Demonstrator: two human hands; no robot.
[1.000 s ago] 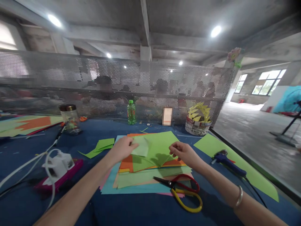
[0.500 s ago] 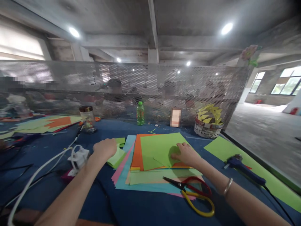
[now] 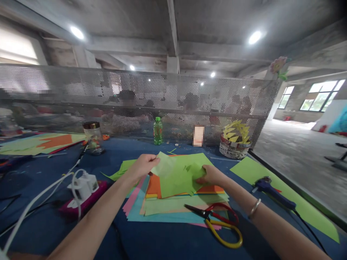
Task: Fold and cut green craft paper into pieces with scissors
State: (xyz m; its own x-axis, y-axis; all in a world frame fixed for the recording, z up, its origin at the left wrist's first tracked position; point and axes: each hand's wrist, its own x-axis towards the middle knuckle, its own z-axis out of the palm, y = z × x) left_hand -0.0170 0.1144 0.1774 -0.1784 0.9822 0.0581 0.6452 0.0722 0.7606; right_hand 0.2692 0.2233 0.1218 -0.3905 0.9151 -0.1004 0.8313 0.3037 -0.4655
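Pinched in my left hand (image 3: pixel 148 164) is a small pale green paper piece (image 3: pixel 164 164), held over the left part of a green sheet (image 3: pixel 177 180). My right hand (image 3: pixel 210 175) is closed at that sheet's right side, its fingers against green paper. Beneath lie orange paper (image 3: pixel 154 185) and a stack of pale green, blue (image 3: pixel 135 213) and pink sheets. Scissors (image 3: pixel 204 213) with one red and one yellow handle rest partly on the stack's front edge. More green pieces (image 3: pixel 124 169) lie left of the stack, partly behind my left forearm.
A glue gun (image 3: pixel 275 193) rests on a green sheet at right. At left are a purple power strip (image 3: pixel 89 202) with white plugs and cables, and a jar (image 3: pixel 93 139). Behind stand a green bottle (image 3: pixel 158 131), a woven basket (image 3: pixel 234 144) and a mesh screen (image 3: pixel 168 94).
My left hand has moved right from the green pieces, now with a pale green piece in it. My right hand has stayed at the green sheet. The view has shifted slightly.
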